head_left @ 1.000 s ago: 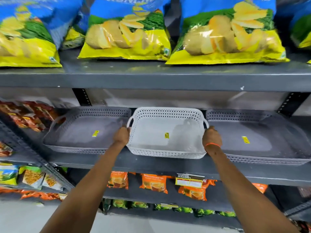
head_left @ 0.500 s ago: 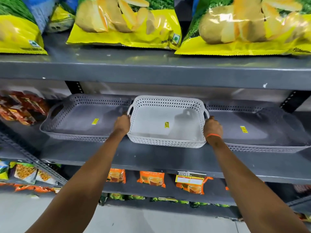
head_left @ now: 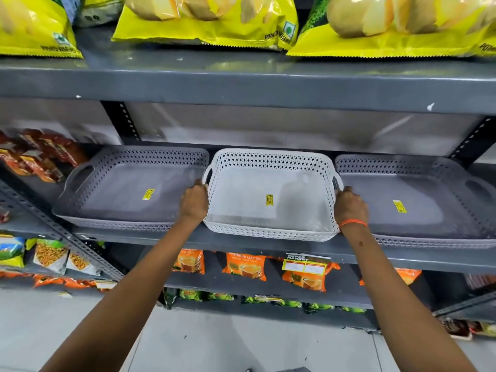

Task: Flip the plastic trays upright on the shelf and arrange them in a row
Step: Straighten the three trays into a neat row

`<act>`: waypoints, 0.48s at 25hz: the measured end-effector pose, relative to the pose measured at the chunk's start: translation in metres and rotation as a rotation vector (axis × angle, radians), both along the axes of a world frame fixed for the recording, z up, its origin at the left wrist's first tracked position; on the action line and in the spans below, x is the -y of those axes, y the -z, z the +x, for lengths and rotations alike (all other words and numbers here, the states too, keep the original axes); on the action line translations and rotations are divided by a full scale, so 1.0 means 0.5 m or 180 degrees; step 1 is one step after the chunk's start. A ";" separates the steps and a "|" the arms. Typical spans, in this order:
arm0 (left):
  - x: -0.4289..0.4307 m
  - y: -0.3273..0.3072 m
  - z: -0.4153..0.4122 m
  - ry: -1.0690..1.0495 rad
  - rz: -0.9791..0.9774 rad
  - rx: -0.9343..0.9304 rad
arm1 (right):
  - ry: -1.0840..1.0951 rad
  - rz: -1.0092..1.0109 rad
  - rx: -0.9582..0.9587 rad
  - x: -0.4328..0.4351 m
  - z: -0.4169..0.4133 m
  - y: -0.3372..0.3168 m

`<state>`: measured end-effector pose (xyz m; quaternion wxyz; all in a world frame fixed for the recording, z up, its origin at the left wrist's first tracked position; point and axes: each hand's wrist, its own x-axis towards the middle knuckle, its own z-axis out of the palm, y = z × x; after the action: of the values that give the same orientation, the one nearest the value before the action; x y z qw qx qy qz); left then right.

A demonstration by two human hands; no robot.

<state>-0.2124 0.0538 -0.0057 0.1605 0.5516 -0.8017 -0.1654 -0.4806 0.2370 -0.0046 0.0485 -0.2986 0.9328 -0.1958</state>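
Three perforated plastic trays stand upright, open side up, in a row on the grey shelf. The white tray is in the middle, with a grey tray on its left and another grey tray on its right. Each has a yellow sticker on its floor. My left hand grips the white tray's left handle. My right hand, with an orange band at the wrist, grips its right handle. The white tray's front edge sits near the shelf's lip.
Yellow chip bags lie on the shelf above, close over the trays. Red snack packets sit left of the grey tray. Orange tea packs fill the shelf below. A slotted upright stands behind.
The white tray has settled flatter on the shelf between the grey trays, both hands still on its handles. The camera has tilted down, so the shelves appear higher in the frame.
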 end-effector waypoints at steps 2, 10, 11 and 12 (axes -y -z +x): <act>-0.006 -0.003 0.005 0.0041 -0.0010 0.0012 | -0.0007 -0.0002 -0.0014 -0.007 0.006 -0.002; -0.008 -0.014 0.015 0.0170 -0.0009 0.0008 | 0.0093 -0.0038 0.0081 -0.019 0.019 -0.005; -0.009 -0.014 0.017 0.0187 -0.0018 0.0010 | 0.0110 -0.0033 0.0089 -0.020 0.021 -0.004; -0.011 -0.014 0.018 0.0198 -0.0023 0.0011 | 0.0120 -0.0028 0.0091 -0.022 0.022 -0.004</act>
<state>-0.2032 0.0591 0.0015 0.1558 0.5261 -0.8193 -0.1665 -0.4694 0.2477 -0.0026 0.0568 -0.2782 0.9367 -0.2050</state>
